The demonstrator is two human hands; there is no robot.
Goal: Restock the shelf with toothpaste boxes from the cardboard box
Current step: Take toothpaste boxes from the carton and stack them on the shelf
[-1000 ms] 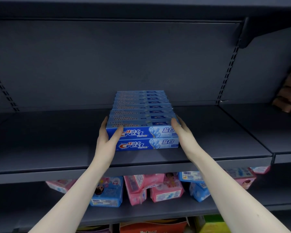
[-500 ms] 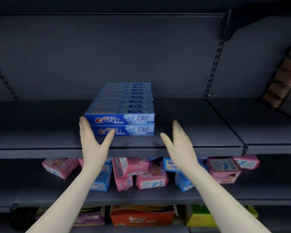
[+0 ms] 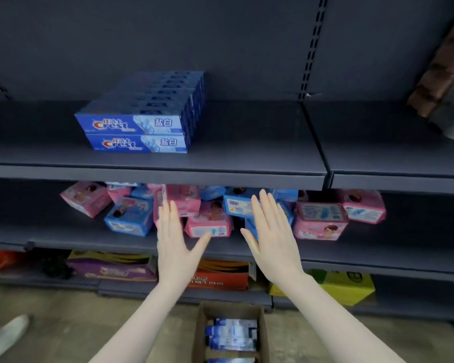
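Note:
A stack of blue toothpaste boxes (image 3: pixel 139 127), two high and several deep, rests on the dark shelf (image 3: pixel 247 158) left of centre. My left hand (image 3: pixel 173 242) and my right hand (image 3: pixel 273 237) hover below that shelf, palms flat, fingers spread, holding nothing, well apart from the stack. On the floor between my forearms stands the open cardboard box (image 3: pixel 202 326) with more blue toothpaste boxes (image 3: pixel 232 334) inside.
Pink and blue packs (image 3: pixel 320 221) lie jumbled on the shelf below. Purple (image 3: pixel 110 268), orange (image 3: pixel 220 276) and yellow (image 3: pixel 346 284) cartons sit on the bottom shelf. Brown items (image 3: pixel 440 82) occupy the upper shelf's right end. A white shoe (image 3: pixel 5 336) is on the floor at left.
Both hands let go of the toothpaste stack and dropped away below the shelf. The view tilted down and right, bringing the floor and cardboard box into sight.

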